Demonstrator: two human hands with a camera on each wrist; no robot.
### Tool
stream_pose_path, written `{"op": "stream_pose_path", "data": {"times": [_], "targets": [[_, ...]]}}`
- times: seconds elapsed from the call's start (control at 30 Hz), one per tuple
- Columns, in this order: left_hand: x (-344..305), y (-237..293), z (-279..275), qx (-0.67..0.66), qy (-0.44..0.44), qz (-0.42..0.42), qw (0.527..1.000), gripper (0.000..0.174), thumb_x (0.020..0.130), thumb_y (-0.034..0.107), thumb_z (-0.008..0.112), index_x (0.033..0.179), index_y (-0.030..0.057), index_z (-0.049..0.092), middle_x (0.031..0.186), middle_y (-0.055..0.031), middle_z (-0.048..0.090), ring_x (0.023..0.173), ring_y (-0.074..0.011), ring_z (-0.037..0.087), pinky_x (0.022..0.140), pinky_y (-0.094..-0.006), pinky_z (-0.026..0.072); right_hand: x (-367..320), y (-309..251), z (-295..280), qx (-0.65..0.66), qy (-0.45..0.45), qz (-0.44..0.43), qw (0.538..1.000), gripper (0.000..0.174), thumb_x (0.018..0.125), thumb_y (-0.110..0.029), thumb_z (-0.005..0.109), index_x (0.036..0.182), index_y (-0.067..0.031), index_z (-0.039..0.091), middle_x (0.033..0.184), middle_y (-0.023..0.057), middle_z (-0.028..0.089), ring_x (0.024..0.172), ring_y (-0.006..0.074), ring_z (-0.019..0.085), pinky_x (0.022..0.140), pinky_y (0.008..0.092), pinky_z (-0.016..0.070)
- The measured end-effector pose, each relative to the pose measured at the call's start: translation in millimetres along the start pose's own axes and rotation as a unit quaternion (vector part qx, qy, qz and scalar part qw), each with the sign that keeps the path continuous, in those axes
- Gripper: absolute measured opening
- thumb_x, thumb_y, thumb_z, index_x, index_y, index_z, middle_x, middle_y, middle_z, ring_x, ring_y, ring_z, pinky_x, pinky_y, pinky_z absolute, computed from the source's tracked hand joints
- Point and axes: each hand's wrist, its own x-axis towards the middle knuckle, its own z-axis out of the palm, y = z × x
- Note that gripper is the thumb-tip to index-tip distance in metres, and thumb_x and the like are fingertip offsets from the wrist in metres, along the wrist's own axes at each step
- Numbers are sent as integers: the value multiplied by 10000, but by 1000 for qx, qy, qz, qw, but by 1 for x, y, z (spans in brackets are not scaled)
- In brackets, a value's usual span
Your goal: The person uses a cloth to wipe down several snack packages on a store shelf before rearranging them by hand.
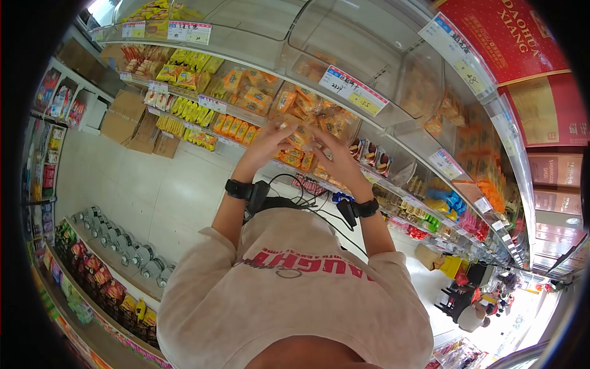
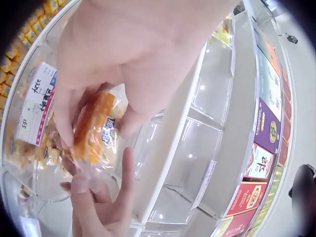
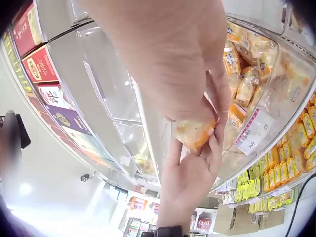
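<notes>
A wrapped snack cake (image 2: 96, 128) in an orange-and-clear packet is held between both hands, close in front of the shelf. My left hand (image 1: 265, 147) grips it, with the thumb on one side and fingers curled round the other. At the lower end of the packet in the left wrist view, fingertips of my right hand (image 1: 339, 161) pinch the clear wrapper. The right wrist view shows the packet (image 3: 194, 134) under the right palm, which hides part of it. Just beyond the hands, a clear bin (image 3: 289, 74) holds several similar orange packets (image 3: 247, 84).
A price tag (image 1: 353, 90) is fixed on the upper bin's front. Lower shelves carry yellow packets (image 1: 184, 77) and orange packets (image 1: 236, 128). Red boxes (image 1: 491, 37) stand on top. Cardboard boxes (image 1: 129, 120) sit on the floor, and black cables (image 1: 301, 197) hang by the wrists.
</notes>
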Motion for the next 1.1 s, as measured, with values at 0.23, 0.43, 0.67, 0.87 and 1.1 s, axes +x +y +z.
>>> {"op": "stream_pose_path", "data": {"times": [0.23,0.43,0.67,0.87,1.1], "targets": [[-8,-7,-25,-118,172,137,968,764,905,269,782,1490,-57,413,1137,-71,678,1057,-138,661,870,-274,518,55,74,-11,-339,80,70,935,477,925,-191,699,1364,-49,575,1243,262,641,1135,465,603,964,516,494],[-19,-8,-38,-125,187,117,967,703,909,187,780,1461,-66,426,1129,-82,689,1049,-135,664,855,-271,521,75,108,-18,-394,19,121,911,516,924,-285,712,1360,-45,573,1250,257,640,1164,447,600,977,507,490],[-31,1,-22,-104,138,196,965,493,911,32,743,1343,-9,508,1199,-110,680,1068,-153,676,909,-286,533,66,69,-24,-372,0,123,920,635,910,-279,742,1444,-33,503,1310,244,627,1196,438,593,1018,484,477],[-26,0,-9,-45,95,236,966,468,931,-6,702,1359,40,516,1283,-127,628,1132,-184,662,943,-320,553,26,19,-11,54,122,89,987,487,921,-216,783,1295,0,559,1146,116,676,918,215,696,746,348,601],[-16,3,22,-170,-55,95,979,430,994,80,656,1383,24,481,1356,-123,559,1195,-228,633,989,-403,594,8,7,-13,241,148,176,943,460,936,-280,783,1203,23,563,945,85,691,755,92,670,592,237,560]]}}
